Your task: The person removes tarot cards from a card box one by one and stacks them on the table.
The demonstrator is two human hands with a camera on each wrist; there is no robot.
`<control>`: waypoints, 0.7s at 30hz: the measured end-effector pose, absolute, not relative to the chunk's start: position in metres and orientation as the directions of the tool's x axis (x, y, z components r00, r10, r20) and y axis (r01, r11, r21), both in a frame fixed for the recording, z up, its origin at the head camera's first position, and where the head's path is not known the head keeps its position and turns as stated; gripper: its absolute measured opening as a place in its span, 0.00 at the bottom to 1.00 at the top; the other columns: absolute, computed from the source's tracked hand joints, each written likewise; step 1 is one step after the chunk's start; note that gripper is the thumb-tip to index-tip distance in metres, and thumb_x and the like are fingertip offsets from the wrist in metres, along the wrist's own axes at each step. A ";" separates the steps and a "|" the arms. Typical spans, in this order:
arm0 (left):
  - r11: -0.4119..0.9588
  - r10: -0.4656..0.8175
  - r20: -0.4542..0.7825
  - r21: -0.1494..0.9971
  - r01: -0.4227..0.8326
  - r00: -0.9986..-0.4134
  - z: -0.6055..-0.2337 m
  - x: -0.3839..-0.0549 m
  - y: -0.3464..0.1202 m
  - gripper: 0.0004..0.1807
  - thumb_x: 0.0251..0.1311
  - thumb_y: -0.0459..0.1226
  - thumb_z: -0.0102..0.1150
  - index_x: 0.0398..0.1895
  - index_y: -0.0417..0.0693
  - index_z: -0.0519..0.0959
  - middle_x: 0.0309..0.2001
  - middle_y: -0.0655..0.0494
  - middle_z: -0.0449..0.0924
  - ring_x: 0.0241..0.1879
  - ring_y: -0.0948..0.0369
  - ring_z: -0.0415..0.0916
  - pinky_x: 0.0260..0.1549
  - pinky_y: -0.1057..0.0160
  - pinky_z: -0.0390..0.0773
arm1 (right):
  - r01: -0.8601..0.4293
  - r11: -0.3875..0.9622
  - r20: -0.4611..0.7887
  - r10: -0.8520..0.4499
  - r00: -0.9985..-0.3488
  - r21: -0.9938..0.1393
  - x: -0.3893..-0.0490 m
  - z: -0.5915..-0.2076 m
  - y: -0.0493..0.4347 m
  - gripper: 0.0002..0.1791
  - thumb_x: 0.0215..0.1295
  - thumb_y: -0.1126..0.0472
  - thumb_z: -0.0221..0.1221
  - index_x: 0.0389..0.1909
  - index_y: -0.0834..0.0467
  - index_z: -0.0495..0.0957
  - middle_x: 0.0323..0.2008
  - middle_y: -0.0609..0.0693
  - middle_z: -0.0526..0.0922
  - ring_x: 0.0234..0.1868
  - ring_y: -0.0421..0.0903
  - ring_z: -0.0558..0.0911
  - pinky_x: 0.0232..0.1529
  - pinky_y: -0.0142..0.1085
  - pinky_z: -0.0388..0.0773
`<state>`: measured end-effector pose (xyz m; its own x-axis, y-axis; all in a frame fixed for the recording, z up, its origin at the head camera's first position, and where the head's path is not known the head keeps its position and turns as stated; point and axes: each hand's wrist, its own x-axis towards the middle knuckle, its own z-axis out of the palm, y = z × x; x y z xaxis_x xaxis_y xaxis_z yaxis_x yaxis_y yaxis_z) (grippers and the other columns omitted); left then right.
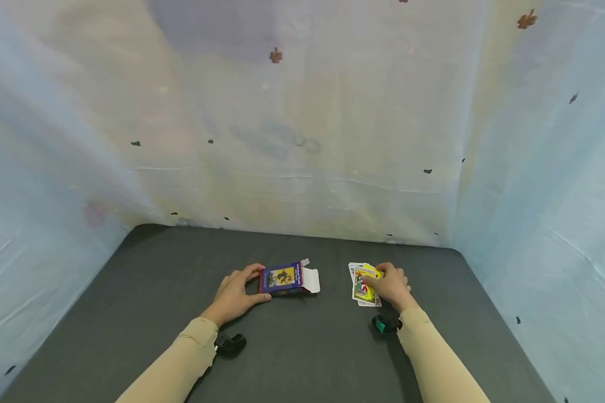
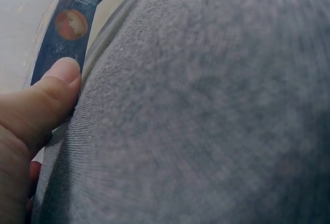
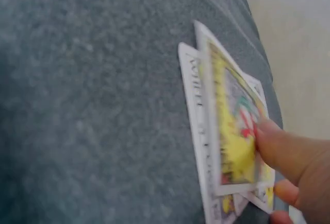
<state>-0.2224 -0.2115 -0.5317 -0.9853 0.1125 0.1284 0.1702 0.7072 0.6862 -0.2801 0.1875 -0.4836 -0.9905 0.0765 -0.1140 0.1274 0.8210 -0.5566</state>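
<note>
On the dark table, left of centre, lies a blue and purple tarot card box [image 1: 280,277] with a picture on its top. Its white end flap [image 1: 311,280] stands open toward the right. My left hand [image 1: 237,294] grips the box's left end, thumb along the near side and fingers at the far side. The left thumb [image 2: 59,80] presses the dark blue side panel. To the right, my right hand [image 1: 394,286] pinches a yellow tarot card [image 3: 234,126], thumb on its face. That card tilts up over a few white-bordered cards [image 3: 193,110], fanned unevenly beneath.
The dark grey cloth-covered table [image 1: 302,358] runs back to a pale patterned curtain [image 1: 302,140], which also hangs at both sides. Black wrist straps [image 1: 230,345] sit on both wrists, below beige sleeves [image 1: 176,358].
</note>
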 end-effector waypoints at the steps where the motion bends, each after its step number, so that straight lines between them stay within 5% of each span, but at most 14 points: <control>1: 0.708 0.112 0.132 0.685 0.172 -0.985 -0.532 -0.223 -0.211 0.42 0.45 0.64 0.68 0.66 0.69 0.66 0.60 0.63 0.75 0.53 0.57 0.67 0.52 0.45 0.63 | 0.121 0.822 -0.100 0.078 -0.992 -0.556 -0.282 -0.485 0.188 0.35 0.61 0.45 0.65 0.60 0.64 0.70 0.51 0.66 0.68 0.50 0.63 0.66 0.47 0.56 0.59; 5: 0.714 0.110 0.130 0.680 0.169 -0.985 -0.533 -0.222 -0.211 0.42 0.45 0.65 0.67 0.66 0.70 0.65 0.60 0.63 0.75 0.54 0.57 0.66 0.52 0.45 0.63 | 0.130 0.819 -0.086 0.098 -0.991 -0.559 -0.284 -0.486 0.187 0.33 0.64 0.46 0.62 0.59 0.67 0.69 0.50 0.67 0.71 0.50 0.63 0.69 0.49 0.57 0.60; 10: 0.711 0.097 0.137 0.684 0.164 -0.986 -0.531 -0.221 -0.213 0.42 0.46 0.62 0.69 0.66 0.69 0.66 0.60 0.61 0.75 0.54 0.56 0.66 0.52 0.44 0.63 | 0.250 0.800 -0.155 0.197 -0.968 -0.545 -0.279 -0.480 0.179 0.44 0.60 0.39 0.63 0.57 0.74 0.65 0.46 0.70 0.70 0.47 0.64 0.70 0.47 0.58 0.62; 21: 0.715 0.091 0.110 0.684 0.142 -0.990 -0.533 -0.222 -0.211 0.41 0.46 0.62 0.69 0.66 0.71 0.66 0.60 0.63 0.75 0.55 0.57 0.66 0.54 0.45 0.62 | 0.218 0.797 -0.167 0.148 -0.975 -0.564 -0.276 -0.481 0.160 0.51 0.51 0.33 0.66 0.61 0.68 0.60 0.49 0.69 0.63 0.52 0.66 0.61 0.53 0.63 0.56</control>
